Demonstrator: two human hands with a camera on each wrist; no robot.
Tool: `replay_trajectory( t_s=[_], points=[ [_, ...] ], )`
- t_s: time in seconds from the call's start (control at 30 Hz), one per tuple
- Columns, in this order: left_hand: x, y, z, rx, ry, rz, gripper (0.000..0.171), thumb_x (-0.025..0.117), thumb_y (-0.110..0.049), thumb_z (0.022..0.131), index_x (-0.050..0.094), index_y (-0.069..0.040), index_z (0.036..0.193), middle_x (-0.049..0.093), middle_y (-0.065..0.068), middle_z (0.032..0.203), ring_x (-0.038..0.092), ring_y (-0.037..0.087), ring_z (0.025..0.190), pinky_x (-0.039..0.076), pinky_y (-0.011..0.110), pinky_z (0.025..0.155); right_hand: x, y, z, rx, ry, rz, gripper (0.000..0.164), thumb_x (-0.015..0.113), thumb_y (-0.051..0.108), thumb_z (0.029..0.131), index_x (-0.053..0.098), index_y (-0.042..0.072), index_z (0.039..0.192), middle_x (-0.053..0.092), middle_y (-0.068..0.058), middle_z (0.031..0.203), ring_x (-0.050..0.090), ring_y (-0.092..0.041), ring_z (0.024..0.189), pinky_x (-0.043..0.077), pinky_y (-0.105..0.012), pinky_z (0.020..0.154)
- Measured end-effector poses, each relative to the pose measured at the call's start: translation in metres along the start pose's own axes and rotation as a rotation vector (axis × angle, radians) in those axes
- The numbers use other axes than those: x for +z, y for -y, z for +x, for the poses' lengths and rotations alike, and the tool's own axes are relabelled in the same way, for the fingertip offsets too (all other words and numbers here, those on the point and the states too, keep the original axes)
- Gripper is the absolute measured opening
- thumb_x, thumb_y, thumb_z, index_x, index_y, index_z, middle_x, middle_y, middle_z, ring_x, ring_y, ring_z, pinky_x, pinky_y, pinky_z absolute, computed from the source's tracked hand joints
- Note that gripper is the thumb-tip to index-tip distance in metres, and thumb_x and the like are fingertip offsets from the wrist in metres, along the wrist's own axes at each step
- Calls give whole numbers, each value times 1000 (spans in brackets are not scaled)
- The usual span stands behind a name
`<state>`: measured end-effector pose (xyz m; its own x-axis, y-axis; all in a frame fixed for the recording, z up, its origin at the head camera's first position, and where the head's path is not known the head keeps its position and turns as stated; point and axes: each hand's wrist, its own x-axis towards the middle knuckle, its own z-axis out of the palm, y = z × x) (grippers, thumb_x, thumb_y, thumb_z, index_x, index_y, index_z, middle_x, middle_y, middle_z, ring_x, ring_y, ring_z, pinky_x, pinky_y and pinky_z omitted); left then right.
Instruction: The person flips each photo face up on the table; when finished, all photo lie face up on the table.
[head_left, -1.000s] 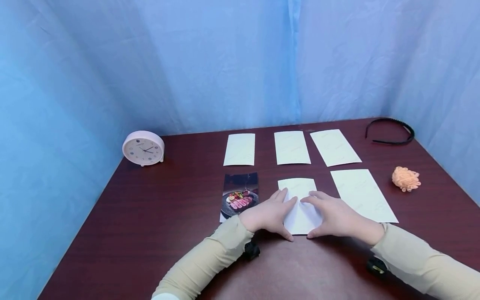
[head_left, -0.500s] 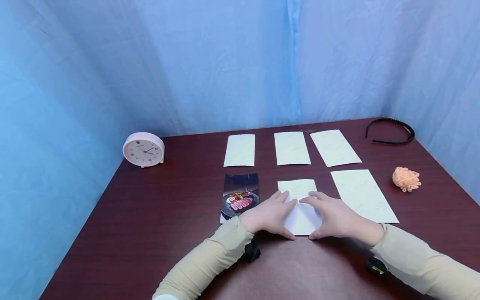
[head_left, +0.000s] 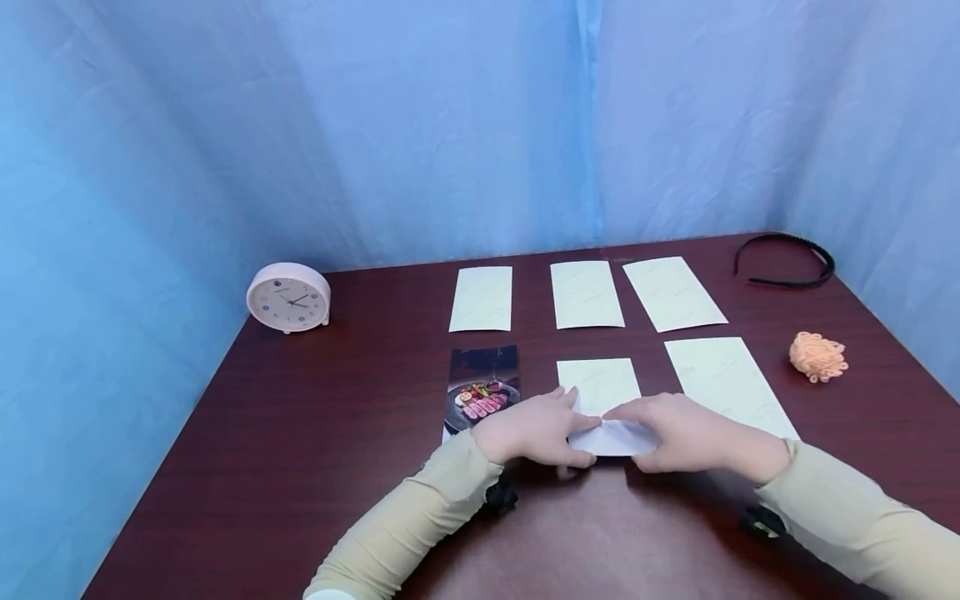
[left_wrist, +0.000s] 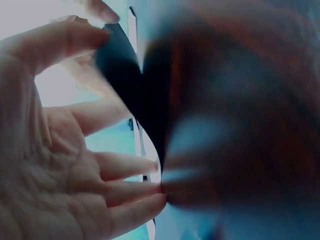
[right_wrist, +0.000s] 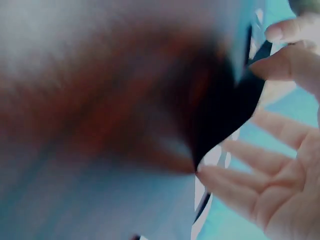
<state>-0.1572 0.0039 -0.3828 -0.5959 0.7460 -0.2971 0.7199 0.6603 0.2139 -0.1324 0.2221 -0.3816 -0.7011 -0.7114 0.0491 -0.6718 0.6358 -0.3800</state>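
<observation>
A white-backed card [head_left: 600,387] lies in front of me, its near edge raised off the table and its sheet bent. My left hand [head_left: 534,429] holds its left side, thumb at the near edge and index finger on top. From the other side my right hand [head_left: 686,433] holds the card the same way. In the left wrist view the card's dark underside [left_wrist: 122,60] curves up to the thumb, while other fingertips of the left hand [left_wrist: 65,165] touch down farther along. The right wrist view shows the right hand [right_wrist: 285,170] with its thumb at the raised edge.
Left of the card lies a food photo card [head_left: 482,387]. Other white-backed cards [head_left: 482,298] lie behind and to the right. A round clock [head_left: 288,298] stands far left; a black headband [head_left: 793,282] and a peach yarn ball [head_left: 817,357] are on the right.
The card's near edge has risen off the table and its sheet has bent. Both thumbs have come up with that edge, and the right hand has shifted slightly right.
</observation>
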Motion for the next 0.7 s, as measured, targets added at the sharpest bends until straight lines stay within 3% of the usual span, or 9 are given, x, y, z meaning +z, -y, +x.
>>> replay_trajectory(
  t_s=[0.07, 0.2, 0.27, 0.33, 0.43, 0.5, 0.6, 0.7],
  points=[
    [-3, 3, -3, -2, 7, -66, 49, 48, -46, 95, 49, -25, 139, 39, 17, 147, 36, 26, 137, 34, 29, 109, -5, -5, -1, -24, 3, 96, 38, 70, 10, 75, 66, 8, 113, 67, 4, 93, 47, 1, 66, 42, -19, 57],
    [-6, 11, -8, -6, -6, -218, 44, 41, -44, 99, 54, -24, 136, 46, 4, 144, 39, 14, 136, 34, 25, 109, -12, -12, -1, 10, -13, 267, 27, 64, 9, 87, 64, 2, 112, 70, 2, 92, 55, 6, 73, 49, -18, 64],
    [-6, 15, -9, 15, -28, -273, 38, 44, -39, 99, 61, -21, 128, 59, -1, 129, 51, 7, 122, 39, 21, 101, -13, -13, -1, 42, -64, 305, 24, 64, 11, 89, 64, 2, 111, 71, 2, 91, 61, 4, 81, 52, -21, 69],
    [-6, 19, -10, 36, -69, -298, 28, 49, -33, 98, 66, -15, 111, 65, -5, 104, 58, 4, 97, 43, 16, 86, -13, -13, 1, 77, -138, 308, 20, 65, 12, 89, 66, 3, 107, 71, 3, 87, 62, 3, 79, 52, -21, 68],
    [-4, 21, -9, 22, -153, -369, 16, 57, -24, 95, 64, -11, 89, 54, -7, 73, 49, 4, 65, 40, 14, 65, -12, -11, 5, 148, -243, 336, 13, 67, 12, 87, 68, 5, 99, 71, 2, 83, 62, 2, 74, 50, -21, 63],
    [-2, 22, -8, -29, -229, -427, 20, 60, -21, 93, 59, -10, 75, 46, -8, 62, 42, 3, 53, 35, 14, 56, -13, -10, 8, 212, -300, 365, 11, 68, 13, 87, 68, 7, 96, 71, 0, 82, 61, 2, 72, 49, -20, 62],
    [0, 23, -7, -93, -360, -547, 28, 62, -18, 92, 52, -11, 67, 40, -8, 54, 35, 3, 45, 31, 16, 50, -15, -11, 11, 307, -362, 414, 12, 69, 17, 87, 69, 8, 95, 71, -3, 83, 61, -1, 70, 48, -22, 59],
    [-2, 25, -6, -114, -525, -640, 34, 62, -15, 92, 45, -10, 63, 35, -7, 54, 32, 4, 46, 29, 16, 51, -17, -14, 13, 370, -415, 460, 18, 70, 20, 87, 68, 6, 98, 69, -1, 77, 61, -5, 66, 47, -23, 56]
  ],
)
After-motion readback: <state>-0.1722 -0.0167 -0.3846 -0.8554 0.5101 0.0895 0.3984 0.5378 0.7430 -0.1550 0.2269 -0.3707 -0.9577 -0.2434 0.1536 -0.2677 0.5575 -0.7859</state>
